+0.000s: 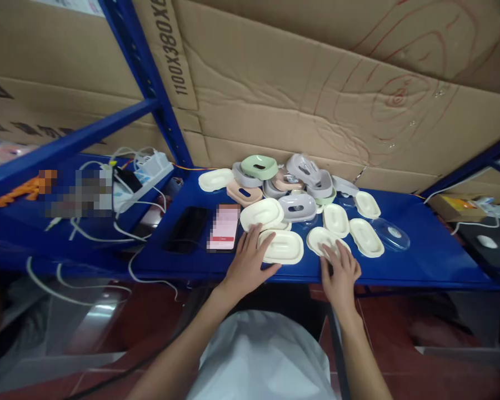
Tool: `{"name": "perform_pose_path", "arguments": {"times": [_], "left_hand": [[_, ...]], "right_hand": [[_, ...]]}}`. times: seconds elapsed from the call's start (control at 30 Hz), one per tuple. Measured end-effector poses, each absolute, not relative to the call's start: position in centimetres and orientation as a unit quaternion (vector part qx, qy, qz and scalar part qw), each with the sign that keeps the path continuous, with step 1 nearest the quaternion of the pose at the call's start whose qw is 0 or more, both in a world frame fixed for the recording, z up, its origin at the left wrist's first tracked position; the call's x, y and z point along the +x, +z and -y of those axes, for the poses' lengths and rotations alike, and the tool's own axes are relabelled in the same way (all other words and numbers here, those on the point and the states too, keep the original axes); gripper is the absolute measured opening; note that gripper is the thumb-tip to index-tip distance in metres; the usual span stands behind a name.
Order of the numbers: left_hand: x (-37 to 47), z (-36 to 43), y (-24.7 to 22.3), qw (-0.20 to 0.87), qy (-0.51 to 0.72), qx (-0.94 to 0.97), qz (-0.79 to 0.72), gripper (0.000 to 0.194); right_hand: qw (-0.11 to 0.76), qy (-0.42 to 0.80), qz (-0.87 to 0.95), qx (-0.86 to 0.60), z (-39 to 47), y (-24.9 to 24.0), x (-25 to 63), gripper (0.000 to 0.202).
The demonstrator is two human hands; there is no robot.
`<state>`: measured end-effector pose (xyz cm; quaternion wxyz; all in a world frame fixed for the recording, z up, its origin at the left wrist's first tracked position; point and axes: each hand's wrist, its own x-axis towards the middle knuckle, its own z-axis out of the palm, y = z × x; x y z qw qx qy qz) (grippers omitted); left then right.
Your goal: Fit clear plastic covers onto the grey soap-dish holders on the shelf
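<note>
One cream dish (285,247) touches the spread left hand (245,266); another dish (317,238) touches the loosely spread right hand (339,272)

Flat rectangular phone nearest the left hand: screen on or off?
On. The flat rectangular phone shows a bright pink display with a red bar near its bottom edge, beside the bare left hand.

Cream trays (282,247), near: smooth, matt, plastic-looking. Green dish (270,167), far: smooth plastic, slight sheen. Clear cover (391,235), right: glossy see-through plastic. Blue tabletop (433,244): smooth, looks like painted metal. Cardboard (250,72), far: matt, creased. Shirt (262,355), near: soft matt cloth. Red floor (383,328): glossy tile.
</note>
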<state>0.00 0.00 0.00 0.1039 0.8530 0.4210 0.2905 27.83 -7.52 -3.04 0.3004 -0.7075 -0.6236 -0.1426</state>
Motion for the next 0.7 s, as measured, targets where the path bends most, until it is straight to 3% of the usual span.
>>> {"name": "perform_pose_path", "arguments": {"times": [0.13, 0.3, 0.5, 0.7], "left_hand": [[1.0, -0.4, 0.2, 0.124, 0.274, 0.862, -0.409, 0.057], [2.0, -0.4, 0.2, 0.167, 0.286, 0.873, -0.358, 0.054], [0.3, -0.8, -0.3, 0.204, 0.294, 0.873, -0.332, 0.060], [0.8, -2.1, -0.6, 0.059, 0.266, 0.887, -0.372, 0.047]], "right_hand": [[0.285, -0.126, 0.649, -0.695, 7.8, -2.1, 28.7, 0.037], [0.229, -0.070, 0.801, -0.549, 7.6, -0.5, 26.2, 0.051], [0.365, -0.050, 0.795, -0.481, 7.5, 0.1, 27.3, 0.030], [0.434, -0.132, 0.690, -0.564, 6.8, 0.1, 34.2, 0.023]]}}
